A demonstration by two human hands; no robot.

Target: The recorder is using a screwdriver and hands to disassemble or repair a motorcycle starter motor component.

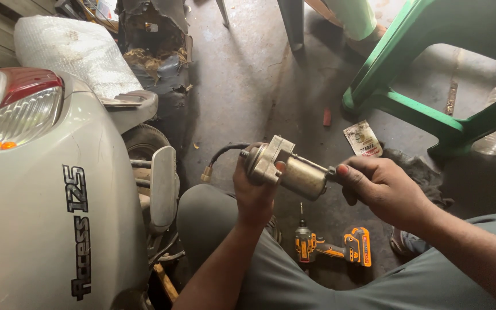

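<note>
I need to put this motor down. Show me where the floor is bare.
Bare concrete lies ahead of the starter motor, between the scooter and the green chair, short of the flat packet. Crowded: near the knees, where the cordless driver lies.

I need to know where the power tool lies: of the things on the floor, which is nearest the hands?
The orange and black cordless driver, lying on its side just below the held motor. The flat printed sachet and red scrap lie farther off, toward the green stool.

Bare concrete floor (242,86) lay open ahead of the hands. The scooter's rear body (47,218) walled off the left, green chair legs (409,103) the right, and an orange cordless driver (334,247) lay below.
</note>
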